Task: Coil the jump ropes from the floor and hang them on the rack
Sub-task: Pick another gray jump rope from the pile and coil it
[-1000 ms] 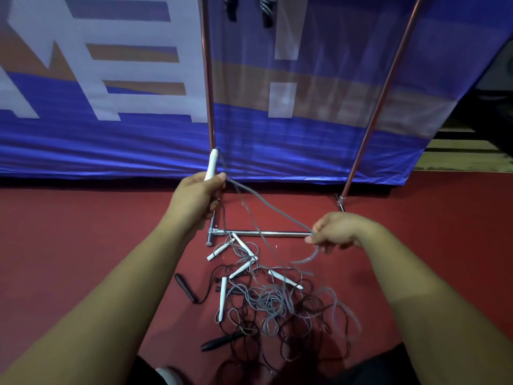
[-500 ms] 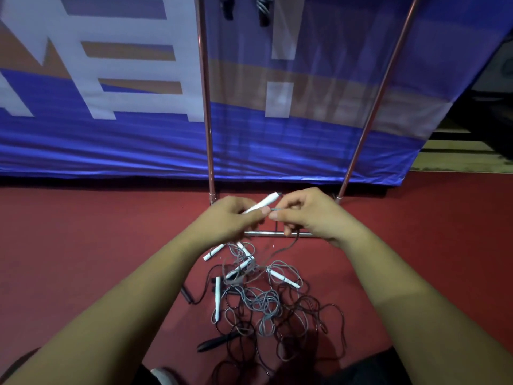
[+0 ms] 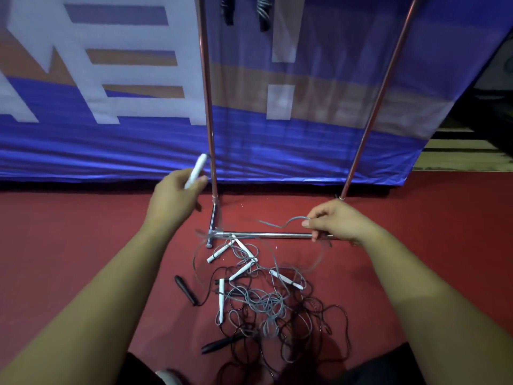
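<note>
left hand (image 3: pixel 177 194) up by the rack (image 3: pixel 206 107) pole, gripping white handle (image 3: pixel 196 170), right hand (image 3: pixel 334 222) lower, pinching grey cord (image 3: pixel 294 219), rest of ropes (image 3: pixel 263 298) tangled on floor, hands were together 0.5 s ago, now pulled apart

Top of rack (image 3: pixel 206 93) beyond edge

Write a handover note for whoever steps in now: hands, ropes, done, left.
Left hand grips a white handle beside the rack post.
Right hand pinches a grey cord above the base bar.
A pile of grey and black ropes lies tangled on the floor.
Done: two bundles hang up top, partly cropped.
Left: coil the held rope, hang it, then the pile.
</note>
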Demonstrator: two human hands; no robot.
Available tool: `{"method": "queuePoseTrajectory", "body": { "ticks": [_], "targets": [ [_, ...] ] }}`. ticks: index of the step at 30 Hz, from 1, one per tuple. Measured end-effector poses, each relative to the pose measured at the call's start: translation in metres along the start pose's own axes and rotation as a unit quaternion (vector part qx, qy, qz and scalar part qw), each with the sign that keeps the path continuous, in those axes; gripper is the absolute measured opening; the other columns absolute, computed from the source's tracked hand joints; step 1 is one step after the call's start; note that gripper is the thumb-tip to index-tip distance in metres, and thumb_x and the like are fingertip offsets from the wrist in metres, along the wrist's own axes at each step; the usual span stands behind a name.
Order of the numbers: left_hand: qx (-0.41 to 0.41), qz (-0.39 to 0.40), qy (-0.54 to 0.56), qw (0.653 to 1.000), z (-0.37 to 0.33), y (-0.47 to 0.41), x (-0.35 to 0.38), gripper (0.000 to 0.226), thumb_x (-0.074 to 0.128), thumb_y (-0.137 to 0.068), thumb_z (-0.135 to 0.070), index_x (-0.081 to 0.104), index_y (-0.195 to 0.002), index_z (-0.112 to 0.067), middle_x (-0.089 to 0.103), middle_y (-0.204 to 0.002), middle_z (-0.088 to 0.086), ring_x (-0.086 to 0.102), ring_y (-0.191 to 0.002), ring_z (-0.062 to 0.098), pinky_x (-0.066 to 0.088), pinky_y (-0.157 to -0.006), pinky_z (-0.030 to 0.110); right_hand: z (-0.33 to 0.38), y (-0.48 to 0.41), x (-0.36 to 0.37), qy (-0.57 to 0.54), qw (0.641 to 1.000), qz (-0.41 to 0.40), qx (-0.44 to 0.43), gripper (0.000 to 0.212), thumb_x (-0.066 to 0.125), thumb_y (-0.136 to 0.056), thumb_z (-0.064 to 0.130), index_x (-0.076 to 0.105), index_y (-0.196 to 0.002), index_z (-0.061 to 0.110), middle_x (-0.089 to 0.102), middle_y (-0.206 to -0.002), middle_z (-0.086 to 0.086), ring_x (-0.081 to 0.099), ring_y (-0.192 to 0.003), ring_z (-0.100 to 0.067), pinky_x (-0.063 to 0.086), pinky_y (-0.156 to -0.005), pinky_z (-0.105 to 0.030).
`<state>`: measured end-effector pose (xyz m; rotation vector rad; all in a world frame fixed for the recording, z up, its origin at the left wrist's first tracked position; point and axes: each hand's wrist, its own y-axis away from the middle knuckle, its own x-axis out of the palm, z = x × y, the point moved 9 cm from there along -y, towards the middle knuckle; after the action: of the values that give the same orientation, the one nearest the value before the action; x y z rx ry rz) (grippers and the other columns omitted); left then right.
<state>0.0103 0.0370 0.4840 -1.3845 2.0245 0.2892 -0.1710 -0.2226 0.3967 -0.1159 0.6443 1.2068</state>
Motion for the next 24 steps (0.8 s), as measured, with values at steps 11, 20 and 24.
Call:
{"method": "queuePoseTrajectory", "body": {
  "ticks": [11,20,24],
  "targets": [
    [0.008,0.185,0.176,0.967,-0.043,0.028,0.06,0.017,0.06,-0.098,-0.023,0.057,-0.086,-0.011,0.041,-0.048,-0.004,0.031,-0.033,0.005,0.023,-0.035,0.014,0.066,0.01,0.016,-0.003,0.994,-0.042,-0.105,0.017,0.072,-0.088,0.018,0.068,-0.073,0.011,0.059,-0.052,-0.003,0.052,-0.044,-0.007,0.04,-0.052,-0.021],
    [-0.007,0.34,0.183,0.922,-0.045,0.055,0.101,0.016,0.066,-0.095,-0.028,0.054,-0.093,-0.018,0.06,-0.062,0.012,0.044,-0.039,0.015,0.028,-0.038,0.018,0.085,0.018,0.031,-0.034,0.989,-0.021,-0.143,0.008,0.072,-0.088,0.018,0.074,-0.083,0.012,0.059,-0.054,-0.01,0.047,-0.043,-0.009,0.034,-0.045,-0.02],
    [-0.039,0.26,0.275,0.925,-0.047,0.038,0.09,0.019,0.059,-0.097,-0.01,0.053,-0.08,-0.015,0.041,-0.053,-0.002,0.031,-0.034,0.007,0.022,-0.033,0.014,0.066,0.01,0.025,0.011,0.994,-0.005,-0.113,0.013,0.07,-0.09,0.015,0.067,-0.078,0.01,0.062,-0.058,-0.004,0.051,-0.048,-0.003,0.039,-0.052,-0.017]
  ]
}}
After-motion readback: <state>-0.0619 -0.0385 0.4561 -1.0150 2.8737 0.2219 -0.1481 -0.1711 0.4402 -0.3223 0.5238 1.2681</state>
